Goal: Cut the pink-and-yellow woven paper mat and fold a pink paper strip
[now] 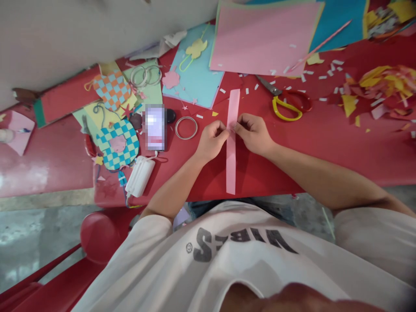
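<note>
A long pink paper strip (231, 160) lies lengthwise on the red table (318, 143), running from near its front edge toward the back. My left hand (211, 141) pinches the strip's left edge about a third of the way down. My right hand (253, 133) pinches the right edge at the same spot, fingertips almost touching the left hand's. Both hands are closed on the strip.
Yellow-and-red scissors (286, 102) lie just behind my right hand. A pink sheet (263, 37) and blue sheets lie at the back. Paper scraps (380, 91) pile at right. A phone (155, 127), a wire ring (186, 127), woven checkered paper shapes (117, 143) and a white charger (140, 175) sit left.
</note>
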`<state>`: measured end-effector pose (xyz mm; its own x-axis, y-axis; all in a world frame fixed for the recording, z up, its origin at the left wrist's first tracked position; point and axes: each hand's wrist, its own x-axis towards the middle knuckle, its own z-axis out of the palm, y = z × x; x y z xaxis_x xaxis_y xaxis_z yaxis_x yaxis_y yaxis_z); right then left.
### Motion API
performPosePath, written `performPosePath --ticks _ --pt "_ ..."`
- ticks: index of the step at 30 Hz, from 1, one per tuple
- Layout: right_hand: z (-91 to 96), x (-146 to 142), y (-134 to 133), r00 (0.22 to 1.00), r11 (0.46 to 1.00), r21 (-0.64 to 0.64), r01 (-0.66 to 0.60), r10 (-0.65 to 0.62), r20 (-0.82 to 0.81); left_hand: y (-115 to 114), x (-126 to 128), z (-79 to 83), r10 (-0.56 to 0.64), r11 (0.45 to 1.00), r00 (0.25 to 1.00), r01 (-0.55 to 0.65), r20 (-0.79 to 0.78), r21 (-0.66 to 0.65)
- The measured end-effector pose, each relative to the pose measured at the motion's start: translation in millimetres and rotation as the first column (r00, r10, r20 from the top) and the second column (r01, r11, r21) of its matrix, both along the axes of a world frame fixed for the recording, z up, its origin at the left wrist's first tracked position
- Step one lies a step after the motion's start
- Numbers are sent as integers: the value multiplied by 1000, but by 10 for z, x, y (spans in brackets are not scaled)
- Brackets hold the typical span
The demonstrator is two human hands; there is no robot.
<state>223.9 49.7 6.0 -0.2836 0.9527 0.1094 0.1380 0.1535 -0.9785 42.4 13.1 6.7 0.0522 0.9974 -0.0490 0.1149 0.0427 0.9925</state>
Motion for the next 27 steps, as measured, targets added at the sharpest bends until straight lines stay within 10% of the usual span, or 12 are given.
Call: performPosePath --ticks 27 --pt "2 18 -4 999 999 31 43 -42 -21 22 -12 20 -40 999 999 40 11 -27"
